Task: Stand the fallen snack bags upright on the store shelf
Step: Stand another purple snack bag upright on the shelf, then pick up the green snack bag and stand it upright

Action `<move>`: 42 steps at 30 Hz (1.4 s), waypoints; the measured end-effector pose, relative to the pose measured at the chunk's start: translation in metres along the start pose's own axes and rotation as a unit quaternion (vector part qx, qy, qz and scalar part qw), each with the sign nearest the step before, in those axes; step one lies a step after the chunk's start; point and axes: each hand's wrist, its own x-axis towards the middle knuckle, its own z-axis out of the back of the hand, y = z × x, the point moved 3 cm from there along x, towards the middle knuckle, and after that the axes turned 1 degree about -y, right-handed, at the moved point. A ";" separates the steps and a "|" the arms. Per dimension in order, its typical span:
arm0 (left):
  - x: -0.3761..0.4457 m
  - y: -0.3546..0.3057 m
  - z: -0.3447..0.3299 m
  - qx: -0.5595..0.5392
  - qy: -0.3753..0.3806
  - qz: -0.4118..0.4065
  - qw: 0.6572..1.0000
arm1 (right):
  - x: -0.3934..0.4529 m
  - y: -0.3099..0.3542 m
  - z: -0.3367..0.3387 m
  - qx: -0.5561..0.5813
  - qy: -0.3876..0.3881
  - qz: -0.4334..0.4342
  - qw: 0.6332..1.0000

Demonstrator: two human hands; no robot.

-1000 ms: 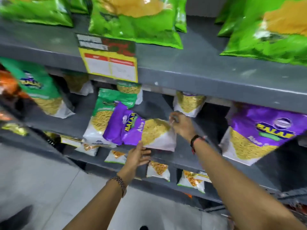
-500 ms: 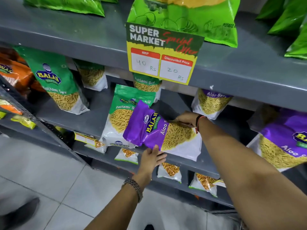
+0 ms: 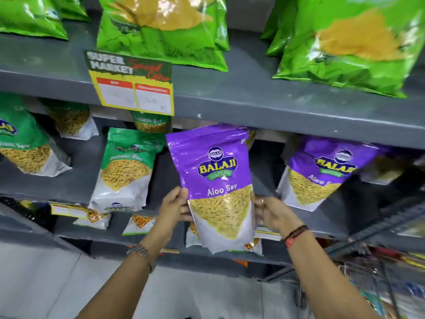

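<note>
A purple Aloo Sev bag (image 3: 213,171) is held upright in front of the middle grey shelf (image 3: 76,180), its bottom hanging below the shelf's front edge. My left hand (image 3: 172,208) grips its left side and my right hand (image 3: 271,211) grips its right side. A green Ratlami Sev bag (image 3: 125,171) leans back just to the left. Another purple Aloo Sev bag (image 3: 322,173) leans tilted on the same shelf to the right.
The upper grey shelf (image 3: 276,107) carries large green bags (image 3: 161,31) and a yellow price card (image 3: 131,86). More green sev bags (image 3: 20,143) sit at the left. Small packets (image 3: 140,224) fill the lower shelf. A wire rack (image 3: 368,272) stands at lower right.
The purple bag lay on its side across the green bag; both hands have turned it upright and lifted it forward. My right hand moved from its top edge to its right side.
</note>
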 end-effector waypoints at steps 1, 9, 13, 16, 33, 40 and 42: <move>-0.001 -0.005 -0.007 0.018 0.019 -0.004 1.000 | -0.009 -0.003 0.009 0.024 -0.002 0.007 1.000; 0.010 -0.043 -0.056 0.122 0.117 -0.061 0.984 | -0.034 0.007 0.049 0.111 -0.080 0.077 0.988; 0.042 -0.055 -0.073 0.153 0.092 -0.088 0.980 | -0.024 0.029 0.040 0.127 -0.121 0.143 0.974; 0.068 -0.059 -0.082 0.169 0.063 -0.102 0.978 | -0.009 0.039 0.035 0.130 -0.160 0.181 0.961; 0.086 -0.057 0.071 0.220 -0.134 -0.230 0.938 | 0.003 -0.021 -0.048 -0.200 -0.055 0.049 0.977; 0.072 -0.076 0.208 0.293 -0.325 0.005 0.899 | 0.050 -0.012 -0.229 -0.139 0.024 0.125 0.982; 0.084 -0.064 0.226 0.220 -0.289 0.053 0.930 | 0.071 -0.013 -0.269 -0.130 0.014 0.111 0.985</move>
